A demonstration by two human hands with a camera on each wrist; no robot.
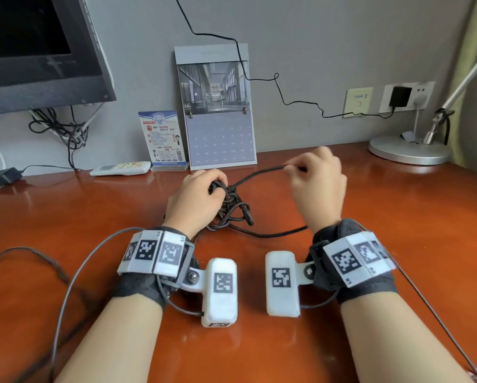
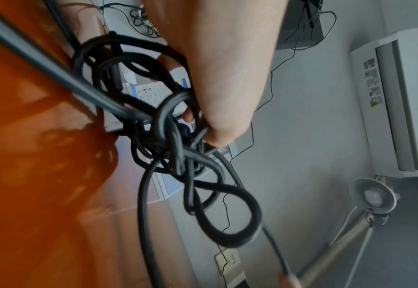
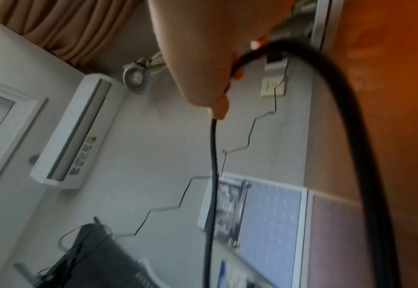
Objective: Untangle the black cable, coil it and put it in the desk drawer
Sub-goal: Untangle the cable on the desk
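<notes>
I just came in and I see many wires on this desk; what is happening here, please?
A person is untangling a thick black cable on the glossy reddish-brown wooden desk. The left hand grips the knotted bundle, and the right hand pinches one strand and holds it raised off to the right. Most of the cable is knotted, nothing is coiled yet, and no drawer is in view.

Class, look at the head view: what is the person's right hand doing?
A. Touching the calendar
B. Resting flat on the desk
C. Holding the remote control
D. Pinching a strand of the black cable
D: the right hand pinches a strand of the black cable, drawn out from the tangle under the left hand.
</notes>
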